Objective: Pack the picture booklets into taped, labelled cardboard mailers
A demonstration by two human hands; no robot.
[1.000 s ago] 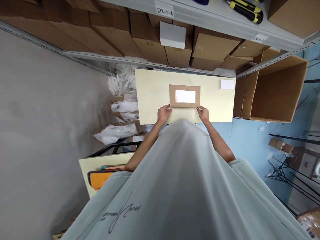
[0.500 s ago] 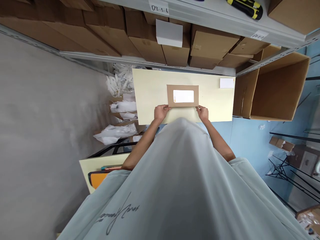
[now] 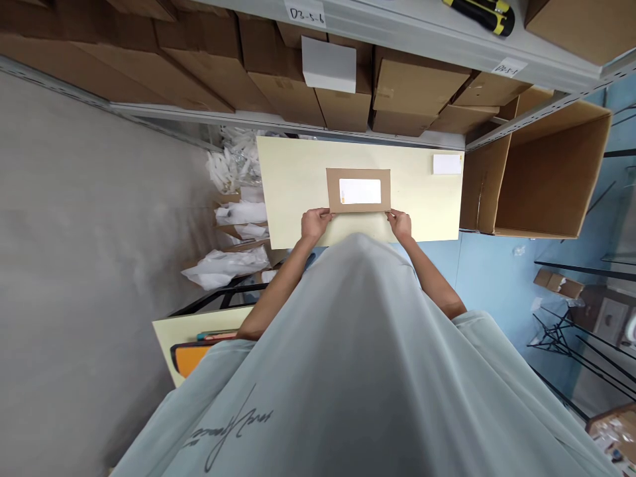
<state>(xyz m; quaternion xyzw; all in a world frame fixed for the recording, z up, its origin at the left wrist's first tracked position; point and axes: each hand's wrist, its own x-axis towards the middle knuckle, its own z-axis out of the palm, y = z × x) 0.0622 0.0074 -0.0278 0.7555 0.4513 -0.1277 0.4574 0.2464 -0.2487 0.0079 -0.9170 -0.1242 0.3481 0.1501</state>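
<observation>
A flat brown cardboard piece (image 3: 334, 192) is in front of me above the pale yellow table (image 3: 293, 179). On its middle lies a white rectangular paper (image 3: 360, 191) with a small orange mark at its left end. My left hand (image 3: 316, 222) pinches the near left corner of the cardboard, fingers closed. At the near right corner, my right hand (image 3: 399, 223) grips the same edge between thumb and fingers. I cannot tell whether the cardboard rests on the tabletop or is slightly raised.
A white stack of paper slips (image 3: 446, 164) lies at the table's right end. Beyond it stands a large open carton (image 3: 546, 179). A shelf of cardboard boxes (image 3: 422, 79) overhangs the far edge. Plastic-wrapped goods (image 3: 226, 265) sit at the left, near a side table with an orange item (image 3: 191, 360).
The whole view has shifted slightly, so everything appears a little further left. Both hands keep the same hold on the cardboard's near corners.
</observation>
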